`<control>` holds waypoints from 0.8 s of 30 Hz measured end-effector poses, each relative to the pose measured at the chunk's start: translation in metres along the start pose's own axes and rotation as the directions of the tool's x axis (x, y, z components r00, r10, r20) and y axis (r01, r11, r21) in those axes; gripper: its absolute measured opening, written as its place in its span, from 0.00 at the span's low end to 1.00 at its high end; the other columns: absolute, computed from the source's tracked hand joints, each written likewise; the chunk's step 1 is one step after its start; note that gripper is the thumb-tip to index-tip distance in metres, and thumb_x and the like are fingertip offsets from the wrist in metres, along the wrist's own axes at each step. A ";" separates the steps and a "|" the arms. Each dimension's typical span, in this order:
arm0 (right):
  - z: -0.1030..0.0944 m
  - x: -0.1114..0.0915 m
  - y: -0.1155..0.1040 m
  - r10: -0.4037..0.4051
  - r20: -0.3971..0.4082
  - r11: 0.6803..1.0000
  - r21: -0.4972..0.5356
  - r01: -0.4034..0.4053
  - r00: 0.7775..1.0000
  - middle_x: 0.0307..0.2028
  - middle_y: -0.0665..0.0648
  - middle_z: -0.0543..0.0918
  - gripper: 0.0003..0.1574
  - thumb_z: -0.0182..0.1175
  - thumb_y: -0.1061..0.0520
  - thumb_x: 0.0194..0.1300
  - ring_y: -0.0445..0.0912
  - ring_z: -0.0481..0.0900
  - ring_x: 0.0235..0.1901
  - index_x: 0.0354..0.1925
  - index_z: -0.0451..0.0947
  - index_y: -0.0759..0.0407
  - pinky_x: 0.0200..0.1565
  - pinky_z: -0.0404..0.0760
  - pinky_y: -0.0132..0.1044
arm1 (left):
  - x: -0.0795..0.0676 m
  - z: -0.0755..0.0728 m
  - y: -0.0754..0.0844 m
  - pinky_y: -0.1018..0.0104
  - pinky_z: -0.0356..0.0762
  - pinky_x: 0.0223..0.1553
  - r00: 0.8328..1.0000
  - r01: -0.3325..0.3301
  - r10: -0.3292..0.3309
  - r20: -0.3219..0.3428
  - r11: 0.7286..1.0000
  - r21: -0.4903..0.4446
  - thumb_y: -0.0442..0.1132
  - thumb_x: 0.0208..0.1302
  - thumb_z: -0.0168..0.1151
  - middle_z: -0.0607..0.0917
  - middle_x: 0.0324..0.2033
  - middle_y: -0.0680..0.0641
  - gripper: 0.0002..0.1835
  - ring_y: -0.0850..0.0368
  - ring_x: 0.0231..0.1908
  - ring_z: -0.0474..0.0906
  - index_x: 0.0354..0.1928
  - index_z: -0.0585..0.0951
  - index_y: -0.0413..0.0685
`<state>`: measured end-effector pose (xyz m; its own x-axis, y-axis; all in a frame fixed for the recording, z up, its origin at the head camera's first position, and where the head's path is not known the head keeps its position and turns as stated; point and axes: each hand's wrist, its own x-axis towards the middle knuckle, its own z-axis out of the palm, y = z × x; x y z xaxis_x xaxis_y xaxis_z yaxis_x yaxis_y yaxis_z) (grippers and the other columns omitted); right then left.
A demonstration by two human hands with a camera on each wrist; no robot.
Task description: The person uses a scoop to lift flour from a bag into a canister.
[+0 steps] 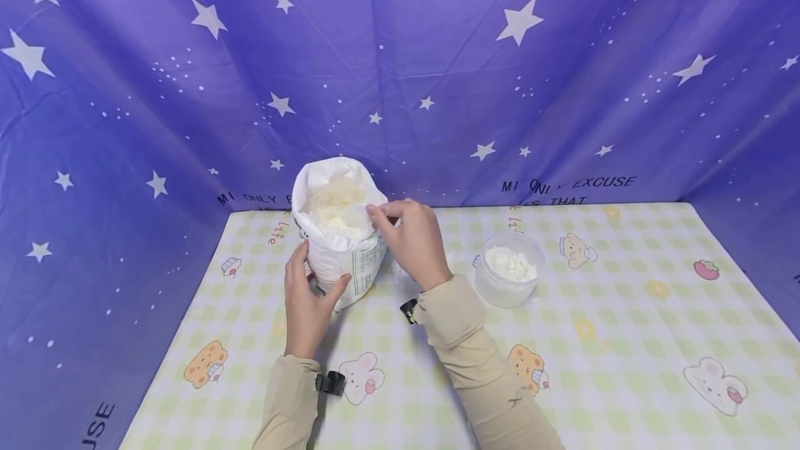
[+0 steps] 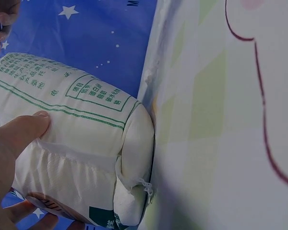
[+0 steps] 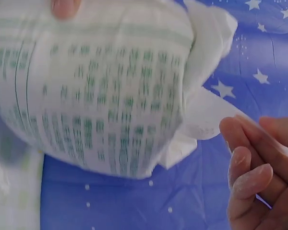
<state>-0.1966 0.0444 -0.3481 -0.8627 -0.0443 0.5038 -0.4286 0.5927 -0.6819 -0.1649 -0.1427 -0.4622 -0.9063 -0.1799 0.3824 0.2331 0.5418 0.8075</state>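
A white cloth bag of flour (image 1: 346, 262) with green print stands open-topped near the table's back edge, pale powder (image 1: 337, 207) heaped inside. My left hand (image 1: 310, 301) grips its lower side, thumb (image 2: 26, 132) on the front and fingers round the far side. Over the bag's right rim, my right hand (image 1: 415, 238) pinches a thin translucent white plastic tool (image 3: 206, 115) between thumb and fingers. That tool's far end is hidden in the bag. White powder dusts the right fingertips (image 3: 252, 182). To the right, a clear round tub (image 1: 509, 290) holds white powder (image 1: 511, 264).
A green-and-white checked cloth (image 1: 625, 380) with cartoon prints covers the table. Behind it hangs a blue curtain (image 1: 400, 89) with stars, close to the bag. Something clear and shiny (image 1: 405, 282) lies beneath my right wrist, partly hidden.
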 end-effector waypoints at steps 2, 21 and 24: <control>0.004 -0.002 -0.002 0.014 -0.002 1.000 0.007 -0.014 1.000 0.23 0.51 0.87 0.21 0.60 0.51 0.71 0.45 0.78 0.25 0.23 0.87 0.57 0.37 0.79 0.40 | 0.000 0.000 0.001 0.49 0.76 0.64 1.000 0.005 -0.005 0.002 1.000 0.000 0.40 0.55 0.76 0.61 0.72 0.41 0.48 0.44 0.70 0.59 0.75 0.58 0.45; 0.032 -0.010 -0.011 0.198 -0.029 0.950 0.254 -0.184 0.980 0.21 0.54 0.86 0.19 0.61 0.53 0.69 0.43 0.79 0.25 0.25 0.88 0.61 0.32 0.77 0.32 | 0.000 0.001 -0.003 0.48 0.77 0.62 1.000 -0.008 0.008 -0.024 1.000 -0.007 0.39 0.53 0.77 0.63 0.71 0.41 0.48 0.45 0.70 0.61 0.74 0.61 0.45; 0.033 -0.011 -0.011 0.208 -0.032 0.941 0.278 -0.192 0.978 0.21 0.54 0.86 0.19 0.61 0.53 0.69 0.43 0.78 0.24 0.24 0.88 0.60 0.31 0.76 0.32 | 0.001 0.001 -0.002 0.48 0.77 0.63 1.000 0.000 -0.001 -0.022 1.000 -0.011 0.39 0.53 0.77 0.63 0.71 0.41 0.48 0.45 0.70 0.61 0.74 0.61 0.45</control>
<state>-0.1908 0.0112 -0.3638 -0.9241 0.1057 0.3671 -0.3126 0.3431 -0.8857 -0.1664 -0.1430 -0.4642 -0.8984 -0.1985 0.3918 0.2366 0.5330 0.8124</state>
